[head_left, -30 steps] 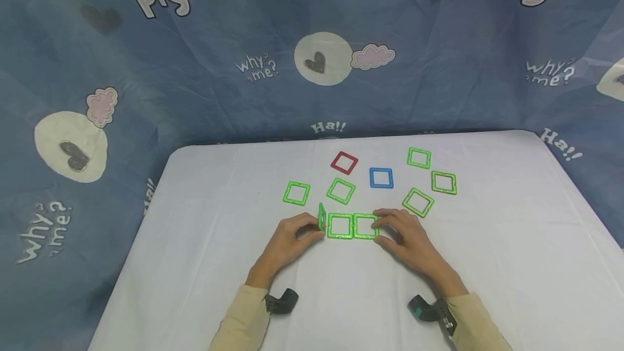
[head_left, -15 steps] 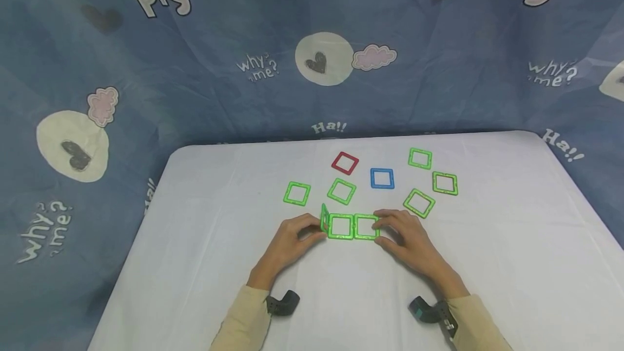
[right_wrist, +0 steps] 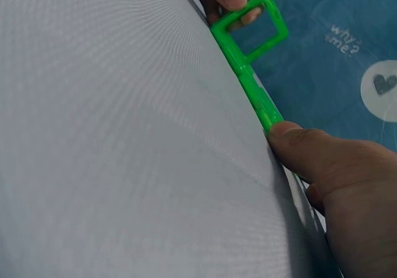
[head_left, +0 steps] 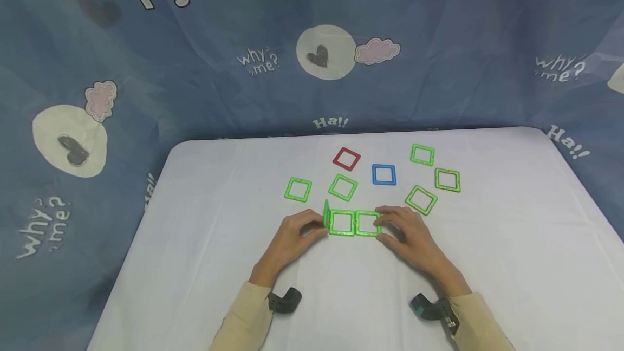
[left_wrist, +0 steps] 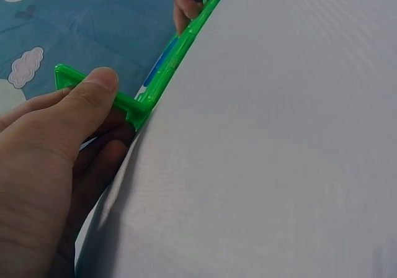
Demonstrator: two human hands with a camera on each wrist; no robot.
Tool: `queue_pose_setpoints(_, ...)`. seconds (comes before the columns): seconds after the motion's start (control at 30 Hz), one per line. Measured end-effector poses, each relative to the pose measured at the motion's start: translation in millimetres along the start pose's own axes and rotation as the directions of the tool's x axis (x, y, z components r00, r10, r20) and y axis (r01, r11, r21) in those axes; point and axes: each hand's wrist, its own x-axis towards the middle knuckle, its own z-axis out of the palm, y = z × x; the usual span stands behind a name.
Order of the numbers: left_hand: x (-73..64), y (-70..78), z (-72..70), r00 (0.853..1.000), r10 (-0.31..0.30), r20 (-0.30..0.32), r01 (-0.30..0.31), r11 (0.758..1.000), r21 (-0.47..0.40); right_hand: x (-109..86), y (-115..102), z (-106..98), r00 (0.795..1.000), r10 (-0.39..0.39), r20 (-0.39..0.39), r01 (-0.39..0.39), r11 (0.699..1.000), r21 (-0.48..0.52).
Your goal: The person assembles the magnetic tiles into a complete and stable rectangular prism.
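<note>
Two green square magnetic tiles, a left one (head_left: 342,233) and a right one (head_left: 366,234), lie flat edge to edge on the white table. A third green tile (head_left: 326,214) stands upright along the left edge of the pair. My left hand (head_left: 292,236) pinches this upright tile between thumb and fingers; the left wrist view shows the standing tile (left_wrist: 69,74) meeting the flat row at a corner. At the other end, my right hand (head_left: 410,238) grips the right flat tile by its outer edge, fingertips over the frame and thumb at the near corner.
Behind the row lie a red tile (head_left: 339,164), a blue tile (head_left: 384,183) and several loose green tiles, one (head_left: 296,199) at left and others at right, such as this tile (head_left: 447,189). A patterned blue cloth (head_left: 219,102) hangs behind the table (head_left: 195,205).
My left hand has shifted slightly right, bringing the upright tile from a small gap against the left flat tile's edge. My right hand keeps its hold. The head view has tilted a little.
</note>
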Motion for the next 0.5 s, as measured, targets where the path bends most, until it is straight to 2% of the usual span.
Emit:
queue_pose_setpoints(0.33,3.6,-3.5,-0.1,0.999,0.035,-0.005,-0.035,0.998,-0.05,3.2,-0.3,-2.0,1.0,-0.009,-0.007,0.009,1.0,-0.016)
queue_pose_setpoints(0.5,1.6,-3.6,1.7,1.0,0.022,-0.016,-0.023,1.0,-0.019,1.6,-0.9,-1.3,1.0,-0.007,-0.007,0.007,1.0,-0.006)
